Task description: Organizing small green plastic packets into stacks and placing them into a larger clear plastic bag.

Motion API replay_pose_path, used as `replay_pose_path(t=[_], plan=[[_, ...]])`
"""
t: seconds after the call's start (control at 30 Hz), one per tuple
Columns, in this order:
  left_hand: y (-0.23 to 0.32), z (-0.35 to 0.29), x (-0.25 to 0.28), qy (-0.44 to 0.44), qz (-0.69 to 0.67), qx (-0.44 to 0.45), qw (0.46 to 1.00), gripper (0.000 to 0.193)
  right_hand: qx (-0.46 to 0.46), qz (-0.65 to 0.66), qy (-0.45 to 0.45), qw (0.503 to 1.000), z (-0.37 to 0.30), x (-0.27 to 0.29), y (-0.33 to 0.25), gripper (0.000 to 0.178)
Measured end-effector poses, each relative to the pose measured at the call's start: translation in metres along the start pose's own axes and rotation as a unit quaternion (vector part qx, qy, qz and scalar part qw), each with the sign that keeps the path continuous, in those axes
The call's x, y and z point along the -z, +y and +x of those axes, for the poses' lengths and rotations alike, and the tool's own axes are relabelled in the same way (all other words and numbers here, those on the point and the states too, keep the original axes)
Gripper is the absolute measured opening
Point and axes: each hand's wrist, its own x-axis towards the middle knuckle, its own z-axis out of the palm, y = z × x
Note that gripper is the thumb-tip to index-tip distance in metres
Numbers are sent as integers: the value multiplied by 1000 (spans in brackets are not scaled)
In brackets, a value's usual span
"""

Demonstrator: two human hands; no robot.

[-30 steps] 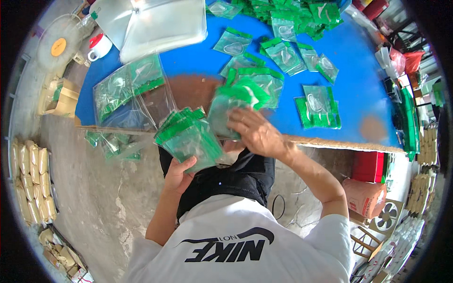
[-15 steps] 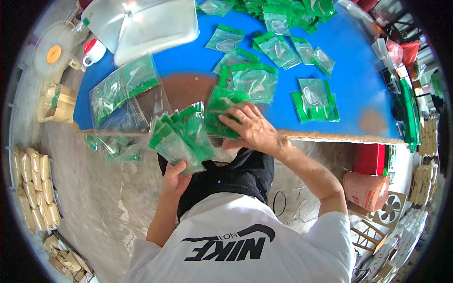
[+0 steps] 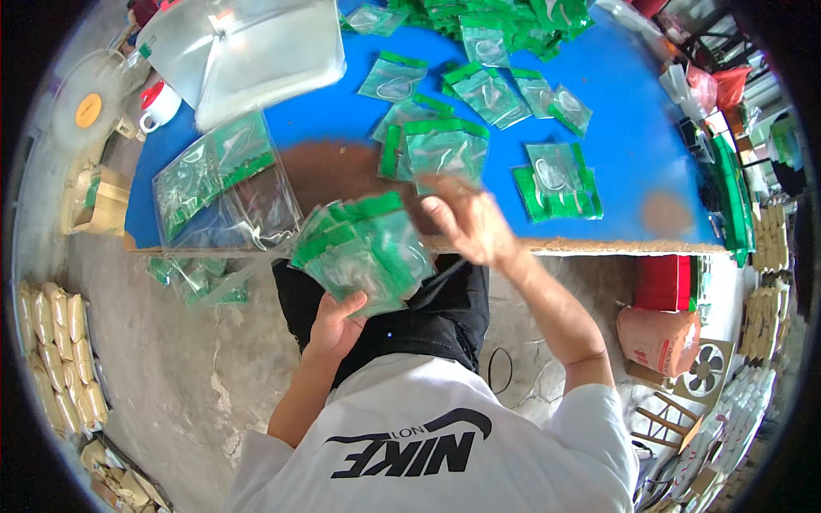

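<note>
Green packets (image 3: 368,252) gathered up!

In the left hand (image 3: 336,323), thumb clamped over, they are held fanned, one apparently just added; gathering seems advanced. Rightward, the blurred right hand (image 3: 472,222) has been brought to another packet (image 3: 449,147); its hold cannot be told.

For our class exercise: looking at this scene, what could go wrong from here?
1. The left hand grips a loosely fanned packet stack near its lower end, so packets might slip out.
2. The large clear bag seems to overhang the table edge and could slide off.
3. The blurred right hand is close to a packet pile and might knock it askew.
</note>
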Motion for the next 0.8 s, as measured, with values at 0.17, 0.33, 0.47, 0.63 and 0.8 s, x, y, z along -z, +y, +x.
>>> replay_pose_path(t=[0.17, 0.33, 0.47, 0.63, 0.8], plan=[[-17, 11, -4, 52, -31, 26, 998, 64, 133, -223, -52, 964, -20, 6, 27, 50], [-16, 14, -16, 31, -9, 40, 999, 65, 170, 16, -115, 979, -21, -1, 30, 48], [-16, 13, -7, 26, -17, 52, 998, 63, 48, -294, 26, 954, 1, 17, 50, 64], [-13, 14, -12, 32, -31, 45, 998, 55, 170, -171, -167, 956, -33, 4, 27, 58], [-16, 9, 4, 24, -17, 63, 998, 58, 116, -272, -1, 955, 9, 21, 45, 52]])
